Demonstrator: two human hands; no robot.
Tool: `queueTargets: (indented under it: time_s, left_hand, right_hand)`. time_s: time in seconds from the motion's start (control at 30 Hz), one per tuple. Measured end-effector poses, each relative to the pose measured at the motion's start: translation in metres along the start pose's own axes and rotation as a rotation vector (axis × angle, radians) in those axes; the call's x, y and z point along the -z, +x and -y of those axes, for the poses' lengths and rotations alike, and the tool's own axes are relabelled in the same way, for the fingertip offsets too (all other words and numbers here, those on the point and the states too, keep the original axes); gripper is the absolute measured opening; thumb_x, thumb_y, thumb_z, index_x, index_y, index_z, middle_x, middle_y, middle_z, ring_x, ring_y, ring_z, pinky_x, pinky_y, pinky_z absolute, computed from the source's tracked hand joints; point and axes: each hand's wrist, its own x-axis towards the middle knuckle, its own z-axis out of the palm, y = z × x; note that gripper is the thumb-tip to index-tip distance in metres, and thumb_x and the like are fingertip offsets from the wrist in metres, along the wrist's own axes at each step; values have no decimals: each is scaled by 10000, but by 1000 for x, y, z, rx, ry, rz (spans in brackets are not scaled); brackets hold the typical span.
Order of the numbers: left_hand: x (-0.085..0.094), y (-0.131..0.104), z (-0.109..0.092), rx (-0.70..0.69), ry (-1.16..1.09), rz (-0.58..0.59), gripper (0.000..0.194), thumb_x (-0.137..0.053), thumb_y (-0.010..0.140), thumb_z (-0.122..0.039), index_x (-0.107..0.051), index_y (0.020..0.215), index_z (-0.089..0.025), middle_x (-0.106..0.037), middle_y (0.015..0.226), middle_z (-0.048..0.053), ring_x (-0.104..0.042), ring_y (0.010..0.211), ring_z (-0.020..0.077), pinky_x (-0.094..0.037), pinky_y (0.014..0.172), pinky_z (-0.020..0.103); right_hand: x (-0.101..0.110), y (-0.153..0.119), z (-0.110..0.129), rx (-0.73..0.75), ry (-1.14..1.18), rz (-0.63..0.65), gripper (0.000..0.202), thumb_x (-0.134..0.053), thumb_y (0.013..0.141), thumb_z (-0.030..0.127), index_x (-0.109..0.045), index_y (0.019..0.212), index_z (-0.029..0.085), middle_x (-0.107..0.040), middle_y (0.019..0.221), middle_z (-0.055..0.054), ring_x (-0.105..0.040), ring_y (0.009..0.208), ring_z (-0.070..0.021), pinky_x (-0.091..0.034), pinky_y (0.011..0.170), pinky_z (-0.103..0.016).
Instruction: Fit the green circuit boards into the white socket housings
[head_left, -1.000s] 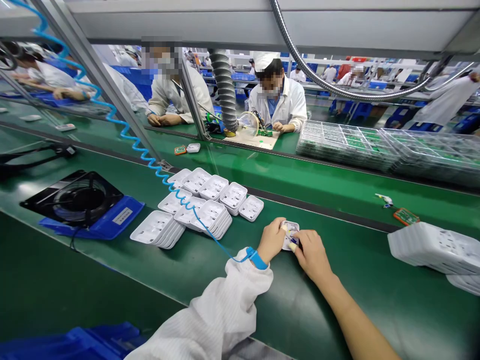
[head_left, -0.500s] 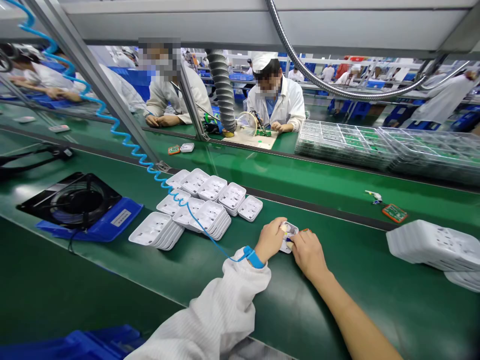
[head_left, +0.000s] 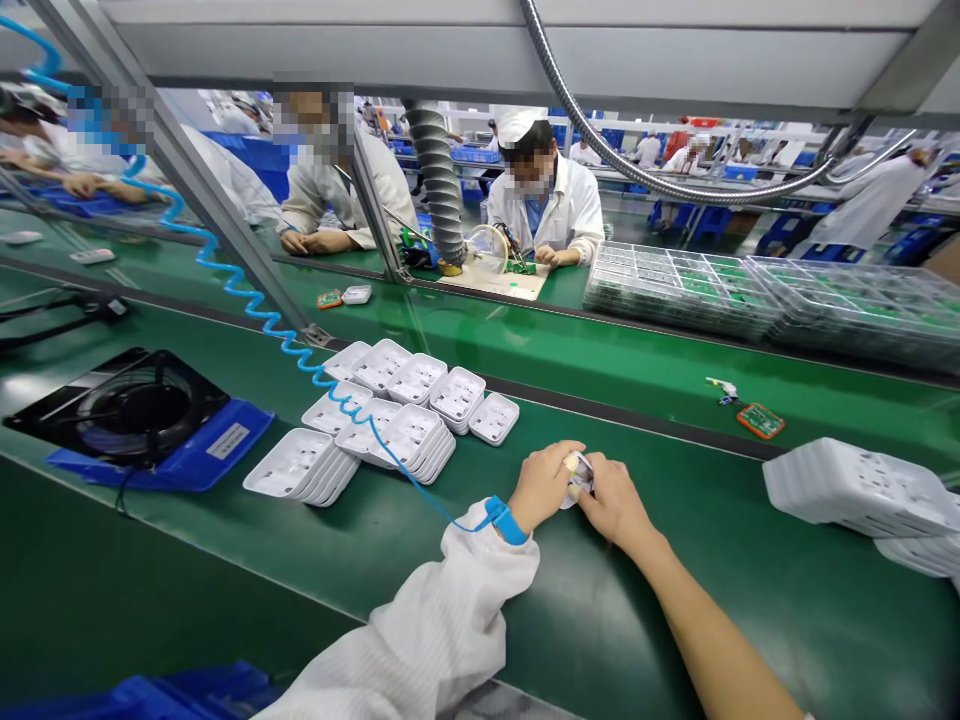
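Both of my hands are closed round a small white plastic housing [head_left: 576, 490] on the green bench [head_left: 480, 600]. My left hand [head_left: 544, 485], with a blue strap at the wrist, grips its left side. On its right side, my right hand [head_left: 611, 500] has the thumb over the inside and the fingers round the edge. Small parts inside the housing are mostly covered by my fingers. To the left of my hands are stacks of white housings [head_left: 405, 430], with a single smaller stack [head_left: 495, 418] nearest.
A coiled blue cord [head_left: 259, 310] runs to my wrist. At left lies a black fan [head_left: 157, 405] on a blue base. White covers [head_left: 855, 490] are stacked at right. On the green belt are an orange-edged circuit board [head_left: 760, 420] and clear trays [head_left: 675, 290]. A person [head_left: 547, 200] sits opposite.
My right hand has closed in on the housing, its thumb now over the inside, and covers more of it. The view has shifted slightly, so the belt items appear further left.
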Motion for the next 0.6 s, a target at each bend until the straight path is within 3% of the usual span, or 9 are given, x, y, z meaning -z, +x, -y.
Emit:
queueTargets:
  time_s: [0.13,0.23,0.47,0.6]
  left_hand:
    - [1,2,1,47,-28,-7,363,-366,825,-162,-615,1082,-226,-655,1099,-6,-593,1002,162,-433,892,260]
    - [1,3,4,90,-38,-37,340,-375,823,-163,-626,1050,-200,-678,1030,12,-612,931,159,-452,837,251]
    - [-5,5,13,113,-59,-91,330,-390,820,-159,-599,1073,-197,-667,996,30,-609,897,165,-464,818,282]
    - [-5,5,19,50,-71,-286,385,-431,826,-201,-486,1205,-160,-574,1149,100,-553,1029,201,-439,906,357]
  right_hand:
    - [9,5,-1,-89,124,143,149,-489,793,290,-464,904,194,-575,797,-12,-505,706,-165,-347,651,-275]
    - [19,8,-5,-60,316,251,181,-412,856,369,-497,894,214,-589,777,10,-520,691,-146,-353,625,-254]
    - [17,5,-11,-154,460,256,237,-408,864,404,-532,880,202,-621,791,-1,-551,730,-150,-399,662,-266]
    - [18,30,-22,-204,468,231,220,-502,809,390,-572,813,182,-643,797,-10,-574,727,-150,-433,638,-254]
